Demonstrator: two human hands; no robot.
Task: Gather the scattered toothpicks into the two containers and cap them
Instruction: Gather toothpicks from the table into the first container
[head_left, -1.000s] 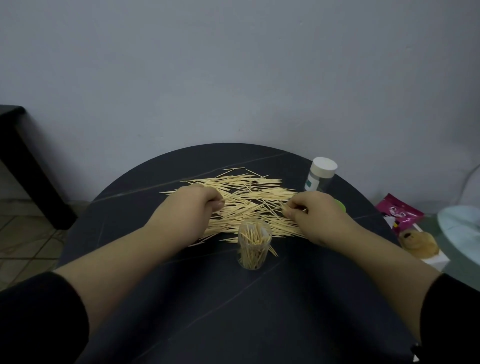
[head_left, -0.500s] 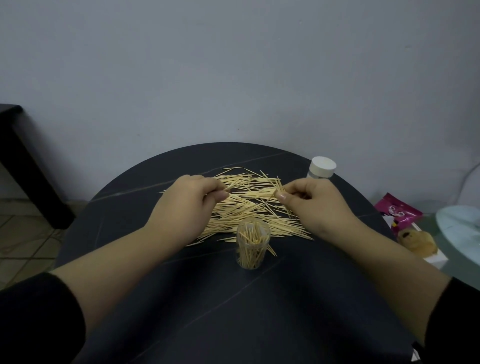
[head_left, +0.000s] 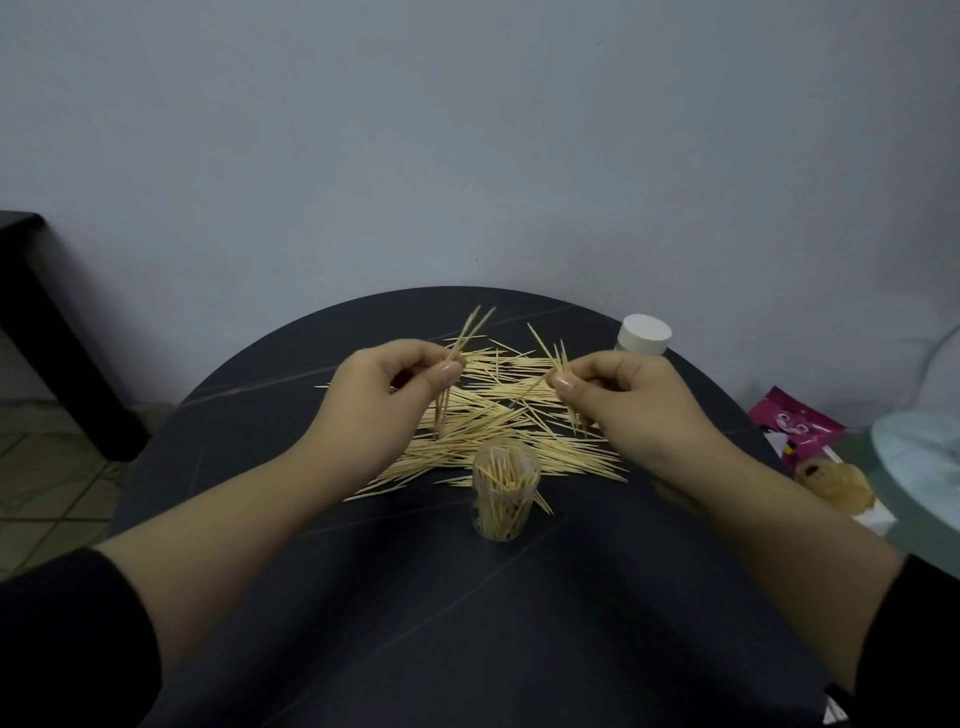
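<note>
Nearest, we see the dark round table (head_left: 467, 623), with black sleeves (head_left: 67, 639) at the bottom corners. At table centre the clear container (head_left: 505, 493) stands upright and uncapped, partly filled with toothpicks on end. Just behind and beside it, the scattered toothpicks (head_left: 493, 421) lie flat in a loose pile, and a few reach the container's base on its right. Above the pile, the left hand (head_left: 379, 400) pinches the left bundle (head_left: 467, 332) between thumb and fingers, sticks near upright, tips fanned above the knuckles. The right hand (head_left: 634, 405) pinches the right bundle (head_left: 558, 358) the same way. The hands are apart. Far right, behind the right hand, the second container (head_left: 643, 336) has its white cap on, near the table edge. Off the table to the right lies a pink packet (head_left: 795, 423).
</note>
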